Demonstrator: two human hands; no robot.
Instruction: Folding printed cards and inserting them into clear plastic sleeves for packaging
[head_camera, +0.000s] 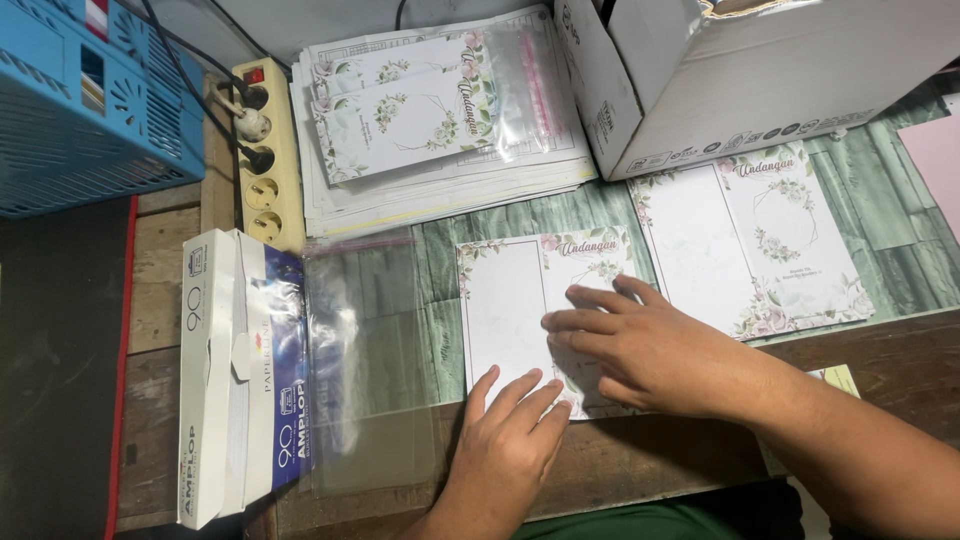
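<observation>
A floral invitation card (505, 300) lies unfolded flat on the green wood-pattern mat, white with pink flowers at its corners. My right hand (640, 345) presses flat on the card's right half, fingers pointing left. My left hand (510, 435) rests on the card's lower edge, fingers spread and touching the paper. A stack of clear plastic sleeves (365, 350) lies just left of the card. A second unfolded card (750, 240) lies to the right.
A white and blue envelope box (235, 375) lies at the left. A power strip (265, 150) with plugs, a blue plastic basket (80, 100), a pile of papers with bagged cards (430, 110) and a white cardboard box (740, 70) line the back.
</observation>
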